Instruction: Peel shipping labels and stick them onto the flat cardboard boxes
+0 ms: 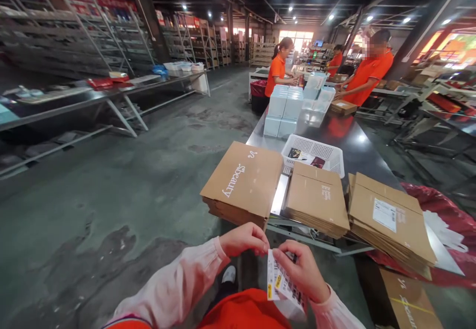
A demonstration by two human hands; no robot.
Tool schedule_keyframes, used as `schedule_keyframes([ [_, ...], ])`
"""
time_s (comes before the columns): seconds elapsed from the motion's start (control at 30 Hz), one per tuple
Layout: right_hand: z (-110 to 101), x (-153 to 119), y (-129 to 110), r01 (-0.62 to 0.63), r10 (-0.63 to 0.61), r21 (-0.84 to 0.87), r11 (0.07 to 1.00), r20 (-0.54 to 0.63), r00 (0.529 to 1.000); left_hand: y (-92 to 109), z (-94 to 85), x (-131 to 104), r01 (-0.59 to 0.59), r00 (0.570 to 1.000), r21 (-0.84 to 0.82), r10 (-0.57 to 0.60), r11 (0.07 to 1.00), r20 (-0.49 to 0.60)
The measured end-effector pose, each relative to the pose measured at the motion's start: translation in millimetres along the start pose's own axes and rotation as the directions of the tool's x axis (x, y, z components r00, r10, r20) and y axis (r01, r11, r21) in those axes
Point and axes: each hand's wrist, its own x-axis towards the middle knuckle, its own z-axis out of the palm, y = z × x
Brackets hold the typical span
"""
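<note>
Both my hands are low in the head view, close to my body. My right hand (303, 269) pinches a white printed label (279, 283) with barcodes and yellow marks. My left hand (243, 238) has its fingertips closed on the label's top corner. In front of the hands lie three stacks of flattened brown cardboard boxes on a steel table (357, 145): a left stack (243, 182) printed "Beauty", a middle stack (317, 198), and a right stack (388, 220) that bears a white sticker.
A white plastic basket (316, 151) with small items sits behind the stacks. Pale boxes (284, 110) are stacked farther back. People in orange shirts (277, 71) work at the far end. A red bag (442, 210) lies at right. Metal shelving (74, 91) stands at left.
</note>
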Motion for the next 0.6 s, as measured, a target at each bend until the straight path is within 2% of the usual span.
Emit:
schedule_keyframes([
  [0.2, 3.7, 1.1, -2.4, 0.029, -0.030, -0.032, 0.999, -0.022, 0.999, -11.8, -7.4, 4.2, 0.002, 1.000, -0.102, -0.002, 0.995, -0.002],
  [0.4, 7.7, 5.8, -3.8, 0.070, -0.071, -0.051, 0.996, -0.011, 0.997, -14.2, -9.9, 2.2, 0.011, 1.000, -0.151, -0.015, 0.989, -0.027],
  [0.5, 10.2, 7.1, -3.6, 0.202, -0.211, -0.094, 0.975, -0.095, 0.973, -19.7, -9.2, 4.2, 0.063, 0.997, -0.313, -0.047, 0.947, 0.057],
  [0.6, 11.5, 5.1, -2.0, 0.389, -0.411, -0.176, 0.904, -0.109, 0.905, -33.8, -8.5, 10.3, 0.188, 0.972, -0.453, -0.097, 0.871, 0.216],
])
